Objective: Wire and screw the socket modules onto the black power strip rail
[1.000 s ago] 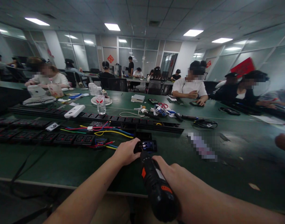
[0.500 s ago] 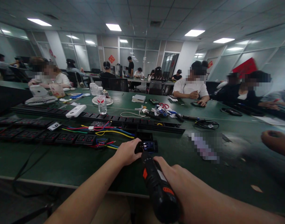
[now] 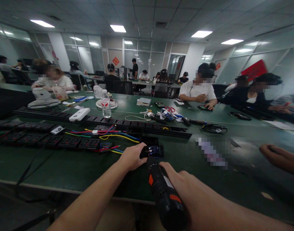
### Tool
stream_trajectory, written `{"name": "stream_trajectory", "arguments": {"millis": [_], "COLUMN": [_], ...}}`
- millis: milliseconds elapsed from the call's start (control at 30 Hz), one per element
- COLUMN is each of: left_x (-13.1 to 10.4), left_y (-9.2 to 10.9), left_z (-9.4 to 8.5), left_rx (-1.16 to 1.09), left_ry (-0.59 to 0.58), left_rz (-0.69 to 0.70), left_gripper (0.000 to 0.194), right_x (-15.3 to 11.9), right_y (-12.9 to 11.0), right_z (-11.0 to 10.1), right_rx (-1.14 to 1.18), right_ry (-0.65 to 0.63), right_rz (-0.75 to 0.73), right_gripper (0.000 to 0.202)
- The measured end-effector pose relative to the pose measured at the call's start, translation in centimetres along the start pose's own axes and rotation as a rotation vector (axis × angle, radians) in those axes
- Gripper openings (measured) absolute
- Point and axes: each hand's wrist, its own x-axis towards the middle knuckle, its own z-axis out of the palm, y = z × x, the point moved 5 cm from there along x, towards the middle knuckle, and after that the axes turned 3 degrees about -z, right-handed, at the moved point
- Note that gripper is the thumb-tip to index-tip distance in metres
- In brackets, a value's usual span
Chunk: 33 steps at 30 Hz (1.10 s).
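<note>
My left hand [image 3: 133,156] is closed on the left end of a small black module [image 3: 157,151], an open-looking box with a shiny inside, lying on the green table. In my right hand [image 3: 179,179] is a black cordless screwdriver [image 3: 164,192] with orange marks. Its nose points forward and its thin bit reaches the module beside my left fingers; the exact spot where the tip meets it is too small to make out. Left of the module lie colored wires [image 3: 120,137], yellow, blue and red, running to a black socket strip [image 3: 81,141].
A longer black strip [image 3: 113,121] lies across the table [image 3: 209,179] behind the module. Behind it stand a water bottle [image 3: 105,104] and a white power bank [image 3: 79,114]. Red-handled scissors [image 3: 170,109] lie among scraps. Another person's hand [image 3: 279,157] extends from the right.
The other person's hand at the right has moved inward and slightly down. My hands, the screwdriver and the module hold nearly the same pose; the view has shifted a little.
</note>
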Motion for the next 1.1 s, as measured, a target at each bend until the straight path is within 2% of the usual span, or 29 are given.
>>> {"name": "stream_trajectory", "arguments": {"millis": [200, 433, 667, 800, 1100], "left_x": [0.08, 0.13, 0.01, -0.04, -0.01], "left_y": [-0.09, -0.15, 0.14, 0.21, 0.08], "left_z": [0.05, 0.23, -0.09, -0.25, -0.11], "left_rx": [0.003, -0.026, -0.006, -0.006, -0.005], "left_ry": [0.005, 0.009, 0.001, -0.010, -0.012], "left_rz": [-0.003, 0.001, 0.003, -0.013, -0.016], "left_gripper": [0.044, 0.042, 0.040, 0.039, 0.040], "right_x": [-0.16, -0.14, 0.08, 0.25, -0.02], "right_y": [-0.33, -0.34, -0.28, -0.14, -0.73], "right_z": [-0.20, 0.15, -0.08, -0.12, -0.59], "right_rx": [0.008, -0.006, -0.001, 0.012, 0.019], "right_ry": [0.008, 0.001, -0.009, -0.047, -0.034], "right_rz": [-0.003, 0.016, -0.008, -0.050, -0.015], "right_gripper": [0.050, 0.059, 0.053, 0.059, 0.066]}}
